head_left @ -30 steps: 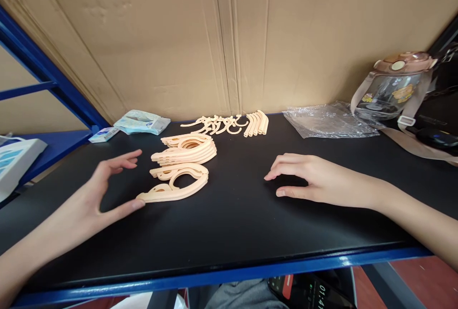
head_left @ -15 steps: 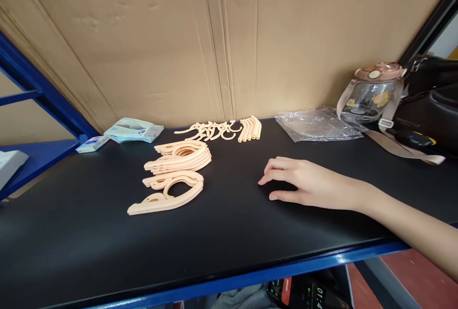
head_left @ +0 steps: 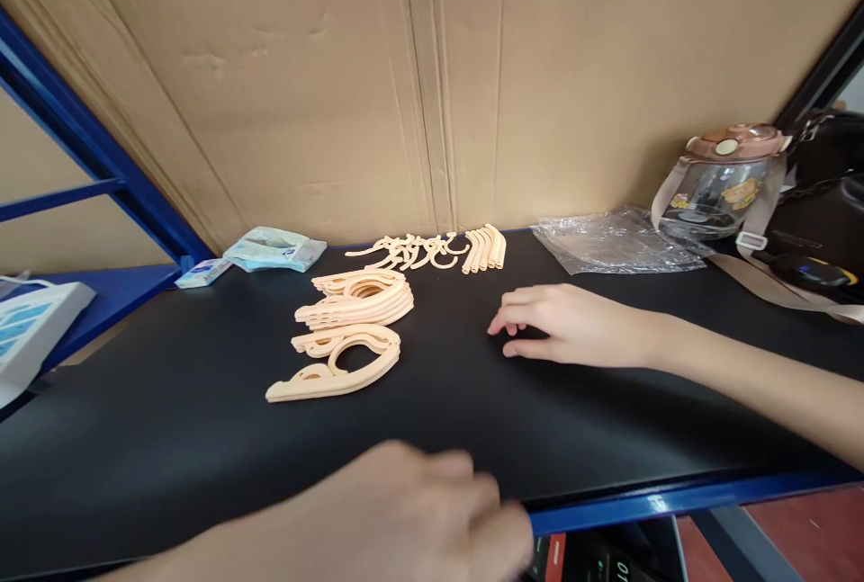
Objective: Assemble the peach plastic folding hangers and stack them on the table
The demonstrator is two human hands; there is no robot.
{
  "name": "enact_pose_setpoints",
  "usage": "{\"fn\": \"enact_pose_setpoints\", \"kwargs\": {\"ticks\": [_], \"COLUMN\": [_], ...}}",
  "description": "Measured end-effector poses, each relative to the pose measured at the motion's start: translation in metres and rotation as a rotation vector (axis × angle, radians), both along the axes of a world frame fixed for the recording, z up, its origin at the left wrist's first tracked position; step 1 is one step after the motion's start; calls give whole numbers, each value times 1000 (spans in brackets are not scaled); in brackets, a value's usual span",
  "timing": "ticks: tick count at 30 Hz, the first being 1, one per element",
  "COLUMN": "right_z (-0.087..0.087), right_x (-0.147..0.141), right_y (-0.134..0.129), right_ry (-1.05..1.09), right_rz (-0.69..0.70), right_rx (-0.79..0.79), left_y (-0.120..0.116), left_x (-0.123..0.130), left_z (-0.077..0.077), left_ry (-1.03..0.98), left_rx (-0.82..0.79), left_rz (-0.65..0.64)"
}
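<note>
My right hand is over the black tabletop, right of the peach plastic parts, its fingers loosely bent, thumb apart, holding nothing. At the bottom, my left hand is blurred by motion near the front edge; its fingers look curled, and I cannot make out anything in them. Left of centre lies a stack of peach folded hanger pieces, and in front of it is a looser hanger piece with a round opening. Behind them are several small hooks in a loose heap, beside a row of short bent bars.
A clear plastic bag lies at the back right, next to a strapped water bottle and a black bag. Tissue packs sit at the back left. A phone is below the blue front edge. Cardboard stands behind.
My left hand has come into view at the bottom. The view has shifted, so the things on the table appear further right; my right hand's fingers have barely changed.
</note>
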State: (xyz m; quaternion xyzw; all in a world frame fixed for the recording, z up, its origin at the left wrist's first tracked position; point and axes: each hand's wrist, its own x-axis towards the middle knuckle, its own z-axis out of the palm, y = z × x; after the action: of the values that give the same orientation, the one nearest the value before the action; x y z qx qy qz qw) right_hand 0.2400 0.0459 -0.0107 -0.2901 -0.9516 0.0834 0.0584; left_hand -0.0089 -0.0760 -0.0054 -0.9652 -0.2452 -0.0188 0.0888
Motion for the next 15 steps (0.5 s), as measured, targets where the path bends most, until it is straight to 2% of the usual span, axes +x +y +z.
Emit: {"fn": "enact_pose_setpoints", "kwargs": {"ticks": [3, 5, 7, 10, 15], "right_z": [4, 3, 0, -7, -21], "right_x": [-17, -29, -42, -61, -86], "right_y": [25, 43, 59, 79, 103], "right_ry": [-43, -36, -43, -65, -83], "right_rz": [-39, -80, -112, -140, -175], "right_rx": [185, 253, 306, 374, 436], "left_y": [36, 58, 71, 75, 69], "left_x": [20, 23, 19, 10, 3], "left_z": [-2, -11, -20, -28, -32], "left_ry": [24, 62, 34, -6, -62], "left_rx": [93, 217, 248, 237, 231], "left_rz": [64, 118, 144, 170, 173]}}
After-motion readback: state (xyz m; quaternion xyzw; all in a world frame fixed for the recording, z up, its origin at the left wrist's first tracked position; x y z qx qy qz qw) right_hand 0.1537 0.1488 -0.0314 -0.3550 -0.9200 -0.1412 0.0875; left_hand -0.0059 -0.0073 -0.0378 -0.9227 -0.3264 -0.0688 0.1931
